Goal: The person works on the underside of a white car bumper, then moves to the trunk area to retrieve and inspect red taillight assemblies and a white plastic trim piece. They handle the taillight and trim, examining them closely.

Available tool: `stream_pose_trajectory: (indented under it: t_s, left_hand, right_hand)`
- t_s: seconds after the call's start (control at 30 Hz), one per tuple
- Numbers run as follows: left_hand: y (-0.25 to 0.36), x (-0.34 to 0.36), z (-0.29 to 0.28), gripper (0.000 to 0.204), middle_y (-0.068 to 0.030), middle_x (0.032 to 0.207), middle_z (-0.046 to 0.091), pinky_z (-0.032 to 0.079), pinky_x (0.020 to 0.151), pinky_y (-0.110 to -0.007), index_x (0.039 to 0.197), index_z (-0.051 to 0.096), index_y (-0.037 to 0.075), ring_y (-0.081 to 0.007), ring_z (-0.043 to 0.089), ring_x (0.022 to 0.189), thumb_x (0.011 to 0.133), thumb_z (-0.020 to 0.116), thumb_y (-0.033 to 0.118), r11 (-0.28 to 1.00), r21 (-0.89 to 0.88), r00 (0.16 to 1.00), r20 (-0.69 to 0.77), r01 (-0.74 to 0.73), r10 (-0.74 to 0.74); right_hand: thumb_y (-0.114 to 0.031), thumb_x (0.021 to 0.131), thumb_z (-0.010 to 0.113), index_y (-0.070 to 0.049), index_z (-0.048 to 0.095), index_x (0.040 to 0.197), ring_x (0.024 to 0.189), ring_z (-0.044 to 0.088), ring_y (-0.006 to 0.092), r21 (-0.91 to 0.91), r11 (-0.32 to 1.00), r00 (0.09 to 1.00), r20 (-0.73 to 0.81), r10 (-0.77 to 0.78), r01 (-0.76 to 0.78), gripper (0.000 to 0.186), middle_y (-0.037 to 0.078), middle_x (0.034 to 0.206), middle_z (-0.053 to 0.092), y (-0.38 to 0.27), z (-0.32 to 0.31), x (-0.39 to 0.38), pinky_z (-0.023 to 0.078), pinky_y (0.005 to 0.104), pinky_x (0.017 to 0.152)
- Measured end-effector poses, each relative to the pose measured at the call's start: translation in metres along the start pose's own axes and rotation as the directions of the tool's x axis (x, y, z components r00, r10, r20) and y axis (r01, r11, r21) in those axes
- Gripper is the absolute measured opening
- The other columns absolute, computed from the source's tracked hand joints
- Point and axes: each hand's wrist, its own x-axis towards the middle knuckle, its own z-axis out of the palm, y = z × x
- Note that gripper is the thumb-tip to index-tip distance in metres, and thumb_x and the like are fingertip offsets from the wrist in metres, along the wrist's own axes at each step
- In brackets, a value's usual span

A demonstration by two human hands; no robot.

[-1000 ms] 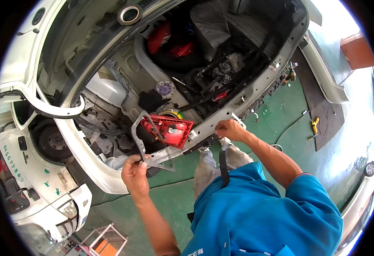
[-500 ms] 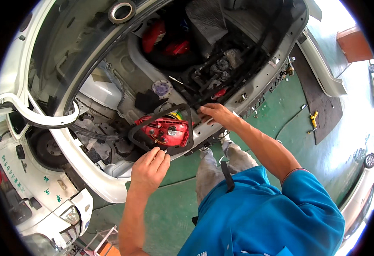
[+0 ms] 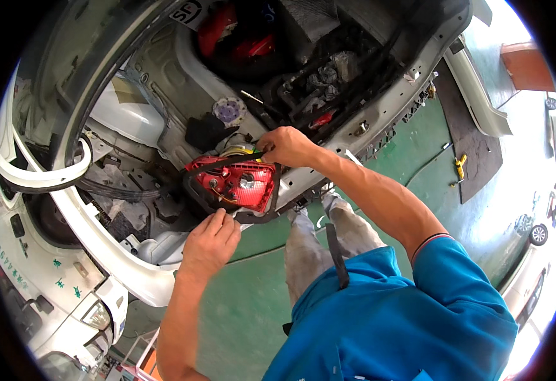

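Observation:
A red tail light (image 3: 259, 184) lies back side up on the car's rear corner, its sockets and wiring showing. Around and across it runs a black rubber strip (image 3: 275, 190), bent into a loop. My right hand (image 3: 288, 147) has its fingers closed on the strip at the light's far right corner; the fingertips are partly hidden. At the near edge, my left hand (image 3: 211, 244) pinches the strip's lower run between thumb and fingers. Just behind the light sits a yellow-green and silver round thing (image 3: 240, 150), partly covered.
The open trunk holds a purple-white disc (image 3: 229, 111), dark cloth (image 3: 205, 133) and crumpled clear plastic (image 3: 344, 65). A detached bumper (image 3: 478, 95) and a yellow-handled tool (image 3: 460, 166) lie on the right. A white vehicle (image 3: 43, 273) stands at left. Green floor (image 3: 246, 317) lies below.
My right hand has moved left from the trunk sill onto the strip by the tail light. My left hand stays at the near edge. The view has shifted slightly.

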Motion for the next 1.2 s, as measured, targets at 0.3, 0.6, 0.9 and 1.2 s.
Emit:
stream_pose_trajectory:
  t_s: [0.3, 0.6, 0.9, 1.2]
  left_hand:
    - [-0.002, -0.030, 0.053, 0.032, -0.0138, 0.106, 0.064, 0.055, 0.097, -0.039, 0.114, 0.065, 0.000, -0.0320, 0.062, 0.110, 0.086, 0.059, 0.012, 0.987, 0.129, 0.989, 0.096, 0.098, -0.110]
    - [0.007, -0.039, 0.081, 0.033, -0.0147, 0.106, 0.063, 0.053, 0.100, -0.041, 0.113, 0.065, -0.002, -0.0315, 0.061, 0.111, 0.085, 0.059, 0.014, 0.956, 0.219, 0.976, 0.047, 0.197, -0.212]
    - [0.023, -0.053, 0.119, 0.034, -0.0131, 0.112, 0.062, 0.052, 0.099, -0.041, 0.115, 0.064, 0.001, -0.0306, 0.060, 0.114, 0.085, 0.058, 0.014, 0.906, 0.222, 0.920, 0.072, 0.361, -0.385]
    - [0.039, -0.052, 0.138, 0.033, -0.0129, 0.111, 0.061, 0.052, 0.099, -0.040, 0.115, 0.063, 0.000, -0.0305, 0.058, 0.115, 0.085, 0.058, 0.014, 0.872, 0.161, 0.877, 0.063, 0.462, -0.476]
  right_hand:
    - [-0.024, 0.077, 0.069, -0.015, 0.073, 0.112, 0.099, 0.069, 0.0344, -0.241, 0.970, 0.999, 0.011, 0.047, -0.043, 0.036, 0.014, 0.100, 0.073, -0.012, 0.023, -0.001, 0.056, 0.0439, 0.085]
    - [-0.017, 0.077, 0.069, -0.008, 0.071, 0.102, 0.097, 0.067, 0.0337, -0.120, 0.969, 0.934, -0.263, -0.242, 0.218, 0.027, 0.011, 0.102, 0.071, 0.007, 0.049, -0.012, 0.055, 0.0435, 0.082]
    - [-0.014, 0.079, 0.072, -0.008, 0.070, 0.107, 0.097, 0.067, 0.0334, -0.128, 0.956, 0.904, -0.312, -0.293, 0.266, 0.029, 0.012, 0.102, 0.070, 0.008, 0.074, -0.017, 0.056, 0.0436, 0.082]
    - [-0.011, 0.077, 0.072, -0.007, 0.069, 0.108, 0.091, 0.066, 0.0344, -0.141, 0.952, 0.897, -0.321, -0.304, 0.272, 0.031, 0.012, 0.095, 0.066, 0.016, 0.085, -0.022, 0.056, 0.0439, 0.077]
